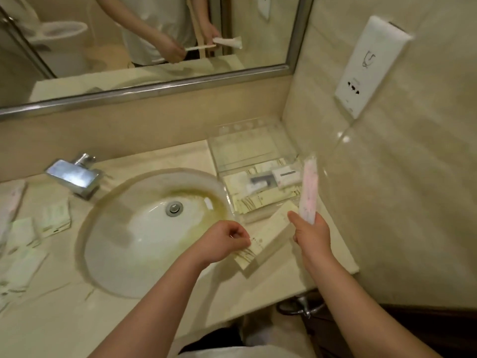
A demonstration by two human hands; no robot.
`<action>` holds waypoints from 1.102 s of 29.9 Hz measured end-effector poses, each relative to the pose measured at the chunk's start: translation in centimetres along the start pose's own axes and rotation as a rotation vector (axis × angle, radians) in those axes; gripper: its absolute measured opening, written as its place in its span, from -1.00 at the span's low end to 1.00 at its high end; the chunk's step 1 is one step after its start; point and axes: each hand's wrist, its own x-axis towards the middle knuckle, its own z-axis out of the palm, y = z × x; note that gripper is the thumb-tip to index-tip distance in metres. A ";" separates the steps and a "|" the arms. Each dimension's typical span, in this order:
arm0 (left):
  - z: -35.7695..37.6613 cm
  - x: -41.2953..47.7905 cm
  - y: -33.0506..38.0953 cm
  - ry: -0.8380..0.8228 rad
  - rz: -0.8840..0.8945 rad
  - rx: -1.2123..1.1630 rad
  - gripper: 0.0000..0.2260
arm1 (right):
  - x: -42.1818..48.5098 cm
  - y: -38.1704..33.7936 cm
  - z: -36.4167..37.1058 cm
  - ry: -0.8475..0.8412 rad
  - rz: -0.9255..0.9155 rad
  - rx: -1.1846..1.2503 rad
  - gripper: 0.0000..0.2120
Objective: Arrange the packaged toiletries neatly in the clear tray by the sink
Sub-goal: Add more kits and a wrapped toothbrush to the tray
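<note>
A single wide-angle view from the person's head looks forward and steeply down over the bench (271,285) and sink (144,233). It sits close: both forearms enter from the bottom edge, with the left hand (222,241) and right hand (313,236) just below centre. The mirror (144,34) spans the top, and the wall (413,177) bows at the right.
</note>
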 end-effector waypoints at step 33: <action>0.1 12.1 4.5 0.474 -0.067 -0.464 -0.69 | 10.4 -3.4 0.4 -0.272 -0.580 -0.680 -0.90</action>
